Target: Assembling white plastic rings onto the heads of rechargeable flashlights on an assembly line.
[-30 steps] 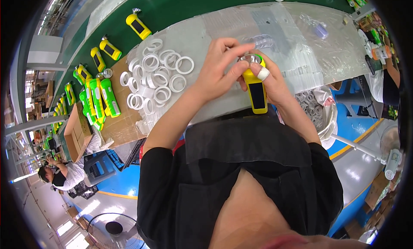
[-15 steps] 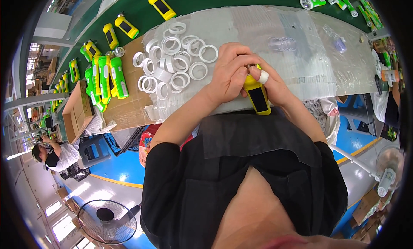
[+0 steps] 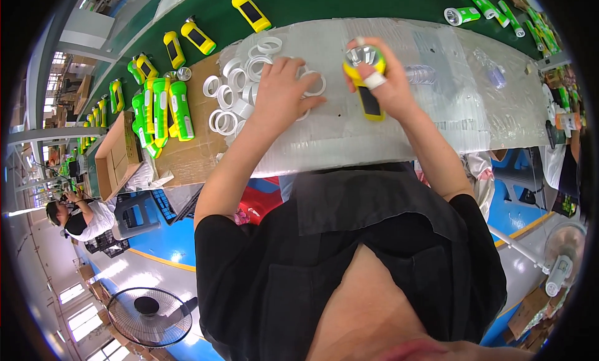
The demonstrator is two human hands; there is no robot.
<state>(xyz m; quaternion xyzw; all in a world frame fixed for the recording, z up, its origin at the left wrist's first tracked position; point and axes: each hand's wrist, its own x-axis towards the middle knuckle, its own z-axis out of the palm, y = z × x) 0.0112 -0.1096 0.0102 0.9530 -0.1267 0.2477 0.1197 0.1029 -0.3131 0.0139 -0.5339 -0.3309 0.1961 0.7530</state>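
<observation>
My right hand [image 3: 394, 89] grips a yellow flashlight [image 3: 370, 105] with a black panel on its body, and the round silver reflector in its head faces up. White tape wraps a finger of that hand. On the left, my left hand [image 3: 279, 92] is spread over a pile of white plastic rings [image 3: 242, 108], its fingers apart and partly covering several of them. Whether the fingertips touch a ring I cannot tell. The flashlight is held above the plastic-covered worktop [image 3: 349, 136], to the right of the rings.
Green-and-yellow flashlights [image 3: 181, 114] lie left of the rings, near an open cardboard box [image 3: 115, 155]. More yellow flashlights [image 3: 198, 38] stand along the green belt [image 3: 349, 5]. Clear discs [image 3: 419, 74] and a clear plastic bag [image 3: 497, 79] lie at right. A person [image 3: 93, 217] sits far left.
My hands were together on the flashlight near the table's front edge. My left hand has let go and moved left to the rings; my right has carried the flashlight away from me, its head now showing.
</observation>
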